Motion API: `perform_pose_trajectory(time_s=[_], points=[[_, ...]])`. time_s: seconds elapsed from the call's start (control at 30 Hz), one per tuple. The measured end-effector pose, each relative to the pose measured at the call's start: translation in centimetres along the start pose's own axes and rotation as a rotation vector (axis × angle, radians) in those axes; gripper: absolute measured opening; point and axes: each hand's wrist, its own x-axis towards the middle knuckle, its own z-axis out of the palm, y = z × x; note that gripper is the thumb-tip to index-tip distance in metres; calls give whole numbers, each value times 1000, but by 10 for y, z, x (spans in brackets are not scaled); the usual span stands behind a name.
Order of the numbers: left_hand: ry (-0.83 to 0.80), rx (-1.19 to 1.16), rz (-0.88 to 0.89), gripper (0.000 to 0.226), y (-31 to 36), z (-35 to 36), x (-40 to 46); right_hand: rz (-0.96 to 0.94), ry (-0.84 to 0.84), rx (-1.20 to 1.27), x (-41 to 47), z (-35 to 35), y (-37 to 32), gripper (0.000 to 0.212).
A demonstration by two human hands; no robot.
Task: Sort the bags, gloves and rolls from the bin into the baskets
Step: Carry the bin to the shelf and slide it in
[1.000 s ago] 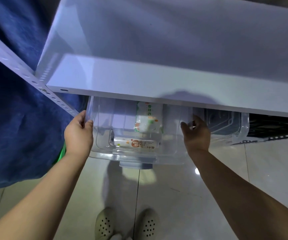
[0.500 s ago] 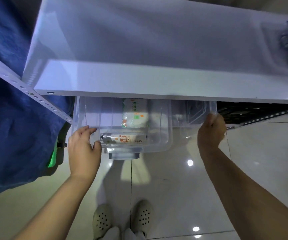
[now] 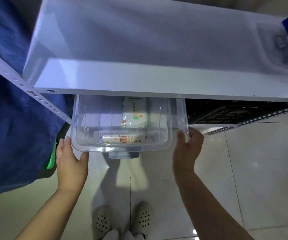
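A clear plastic bin (image 3: pixel 167 135) juts out from under the white shelf. Inside lie a white roll with an orange label (image 3: pixel 124 138) near the front and a flat pack with green print (image 3: pixel 134 113) behind it. My left hand (image 3: pixel 70 163) cups the bin's front left corner, thumb on the rim. My right hand (image 3: pixel 188 149) is closed on a second clear plastic piece (image 3: pixel 181 111) just right of the bin. I cannot tell whether that piece is a lid or another bin's wall.
The white shelf board (image 3: pixel 139 80) overhangs the bin. A black crate (image 3: pixel 226 110) sits under the shelf at right. Blue cloth (image 3: pixel 10 101) hangs at left beside a perforated metal upright (image 3: pixel 18 80) and something green (image 3: pixel 50 160). My shoes stand on the tiled floor (image 3: pixel 243 170).
My right hand left the bin's right side, moved right and closed on the clear piece there. My left hand slid from the bin's left wall to its front left corner.
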Motion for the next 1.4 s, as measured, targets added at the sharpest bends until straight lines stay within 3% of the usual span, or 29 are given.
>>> perform_pose_trajectory(time_s=[0.1,0.33,0.5,0.7,0.97,1.27,1.33,1.4], points=[[-106,16,36,54,-13,-2,7,-118,3,-3,-33,7,-2,24],[-129,-45,11,57,-26,-11,11,-226,-57,-152,-97,36,3,33],[-176,-124,26,53,-32,-23,17,-506,-211,-418,-135,57,5,36],[-104,-207,-35,46,-52,-51,28,-717,-386,-506,-162,110,-28,42],[-54,-244,-37,37,-80,-74,24,-638,-371,-562,-188,158,-55,42],[-65,-174,39,42,-70,-66,19,-677,-525,-426,-170,159,-51,25],[-100,-188,36,41,-65,-58,21,-644,-434,-436,-155,140,-39,23],[-137,-207,-5,43,-58,-48,24,-442,-225,-410,-138,113,-24,29]])
